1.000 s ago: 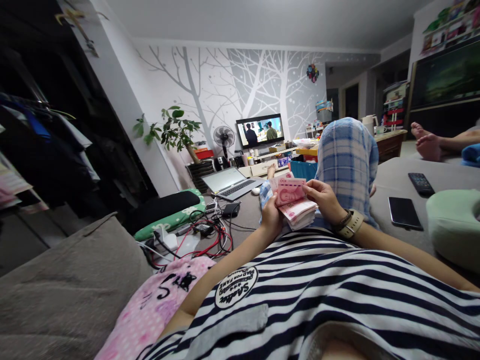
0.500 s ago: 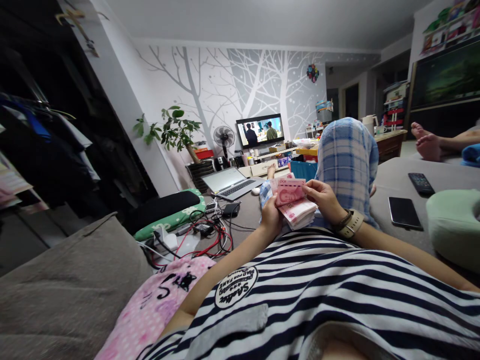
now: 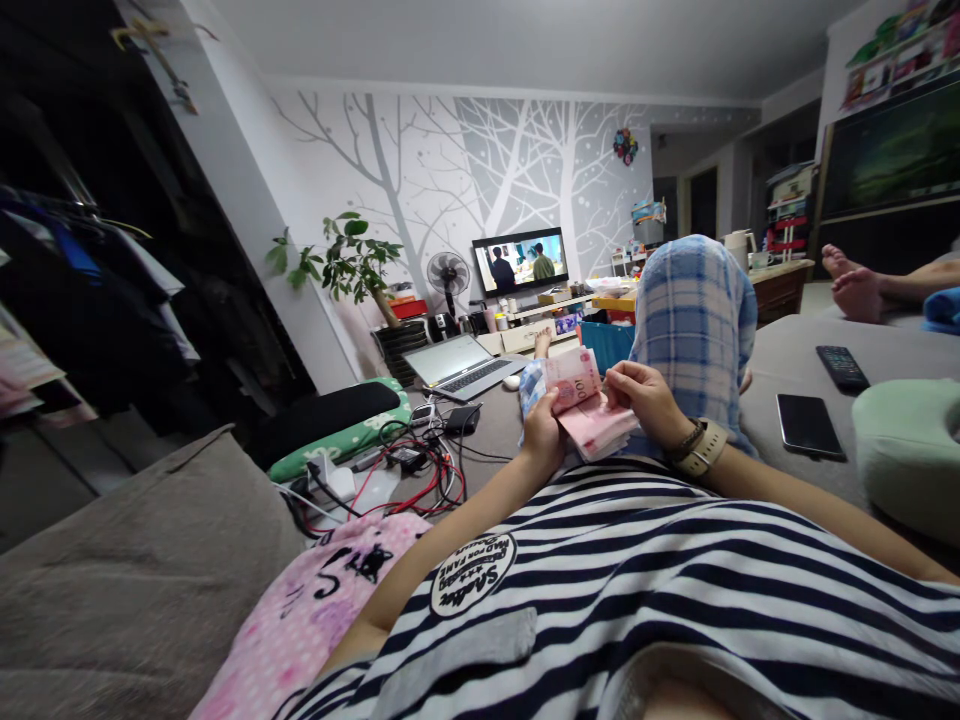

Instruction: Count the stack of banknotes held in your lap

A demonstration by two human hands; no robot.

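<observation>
A thick stack of pink 100 banknotes (image 3: 596, 428) rests in my left hand (image 3: 543, 432), over my lap. The left fingers and thumb are closed around its left side. Some folded-up notes stand above the stack, with a "100" showing on the upper banknote (image 3: 574, 380). My right hand (image 3: 646, 402), wearing a pale watch and a dark bracelet, is at the right edge of the notes. Its thumb and forefinger are pinched together at a banknote's edge; the exact contact is partly hidden by the fingers.
An open laptop (image 3: 472, 368), a white mouse (image 3: 511, 382) and tangled cables (image 3: 431, 465) lie to the left. A phone (image 3: 810, 425), a remote (image 3: 841, 368) and a green neck pillow (image 3: 911, 450) are on the right. My raised knee (image 3: 694, 310) stands behind the hands. Another person's feet (image 3: 855, 285) show far right.
The upper banknote has swung left and away from the right hand, and its face has changed from the portrait to the "100". More of the lower stack's top note shows. The left hand has barely moved.
</observation>
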